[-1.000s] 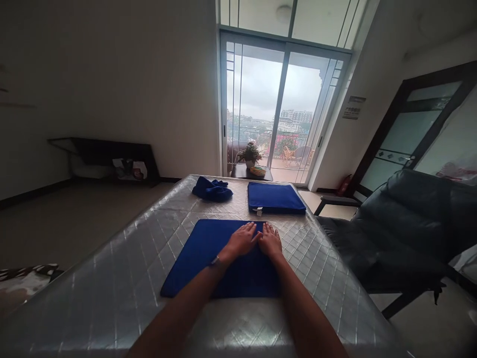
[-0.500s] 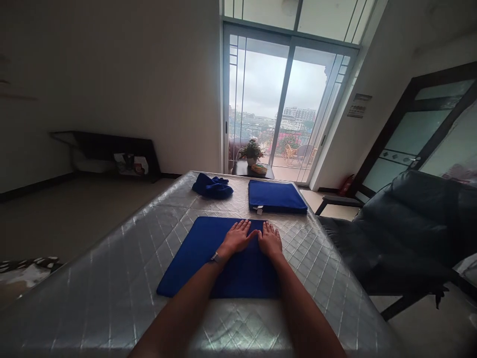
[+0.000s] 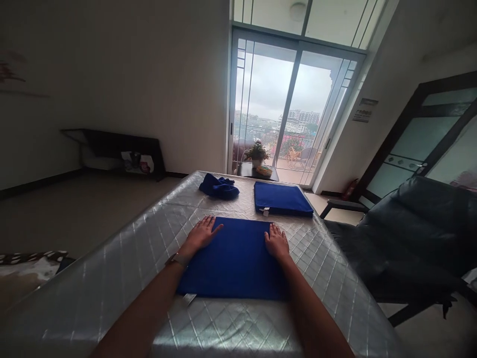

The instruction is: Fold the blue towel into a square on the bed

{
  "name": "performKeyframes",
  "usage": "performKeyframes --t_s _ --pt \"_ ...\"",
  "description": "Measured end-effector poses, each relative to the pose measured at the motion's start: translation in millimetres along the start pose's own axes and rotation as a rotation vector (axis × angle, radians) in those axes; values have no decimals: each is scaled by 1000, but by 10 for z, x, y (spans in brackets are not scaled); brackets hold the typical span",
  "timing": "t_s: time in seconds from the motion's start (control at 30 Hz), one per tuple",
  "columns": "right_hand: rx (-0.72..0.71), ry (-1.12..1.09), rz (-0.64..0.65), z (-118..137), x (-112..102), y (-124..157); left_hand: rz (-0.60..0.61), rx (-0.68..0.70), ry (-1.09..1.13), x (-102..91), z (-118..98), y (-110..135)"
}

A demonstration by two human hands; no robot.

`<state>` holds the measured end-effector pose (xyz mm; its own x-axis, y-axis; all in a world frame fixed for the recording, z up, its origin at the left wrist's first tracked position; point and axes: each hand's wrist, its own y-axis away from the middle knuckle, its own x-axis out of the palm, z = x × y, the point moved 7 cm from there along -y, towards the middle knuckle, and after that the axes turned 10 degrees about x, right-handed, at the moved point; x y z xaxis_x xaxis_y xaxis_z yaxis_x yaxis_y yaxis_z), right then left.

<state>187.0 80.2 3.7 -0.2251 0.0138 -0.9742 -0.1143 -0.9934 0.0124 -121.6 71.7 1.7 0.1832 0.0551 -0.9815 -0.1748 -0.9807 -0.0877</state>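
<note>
A flat, folded blue cloth (image 3: pixel 234 258) lies on the table in front of me, with a small white tag showing at its near left edge. My left hand (image 3: pixel 201 232) rests flat at its far left corner, fingers stretched out. At the far right corner my right hand (image 3: pixel 278 240) lies flat too, its fingers extended. Neither hand grips anything. Beyond them sits a neat stack of folded blue cloths (image 3: pixel 283 198), a white tag at its front edge. To the left of the stack is a crumpled blue cloth (image 3: pixel 219 187).
The table has a silvery quilted cover (image 3: pixel 122 278). A dark armchair (image 3: pixel 395 243) stands close along the right side. Past the far end is a small dark table (image 3: pixel 244 172) with a potted plant (image 3: pixel 257 154), before a glass sliding door (image 3: pixel 272 94).
My left hand has slid left across the cloth to its far left corner, away from my right hand. My right hand stays near the right edge. The camera view has shifted slightly.
</note>
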Motion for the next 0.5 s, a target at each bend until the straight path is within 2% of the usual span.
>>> performKeyframes --t_s 0.3,0.5 --pt "15 50 27 34 -56 0 -30 13 0 45 -5 -28" --pt "-14 37 -24 56 -83 -52 -30 2 -5 61 11 -32"
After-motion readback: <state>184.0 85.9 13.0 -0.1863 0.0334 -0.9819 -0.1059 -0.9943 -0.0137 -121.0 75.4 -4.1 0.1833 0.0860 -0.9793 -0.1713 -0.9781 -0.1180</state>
